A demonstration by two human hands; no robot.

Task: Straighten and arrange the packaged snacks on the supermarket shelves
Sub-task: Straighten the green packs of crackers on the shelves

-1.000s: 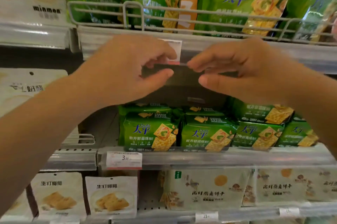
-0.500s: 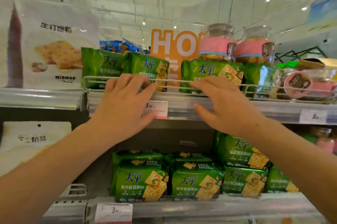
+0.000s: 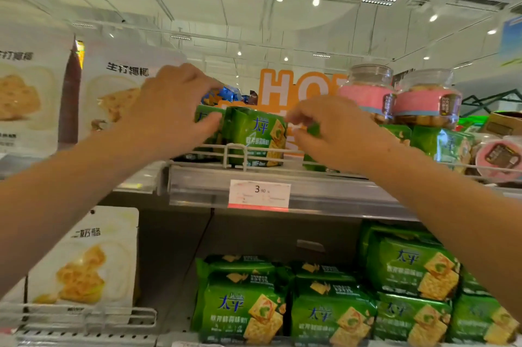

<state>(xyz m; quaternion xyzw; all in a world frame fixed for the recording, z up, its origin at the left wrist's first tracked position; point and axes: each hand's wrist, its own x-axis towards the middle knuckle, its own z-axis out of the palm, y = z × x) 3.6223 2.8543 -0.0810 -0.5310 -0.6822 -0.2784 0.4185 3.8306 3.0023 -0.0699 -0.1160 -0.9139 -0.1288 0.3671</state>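
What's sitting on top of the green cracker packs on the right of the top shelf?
Two clear jars with pink labels stand on the green cracker packs. The right hand covers the packs' left part.

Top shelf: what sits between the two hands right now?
In the head view, a green cracker pack stands between the left hand and right hand, behind the wire rail.
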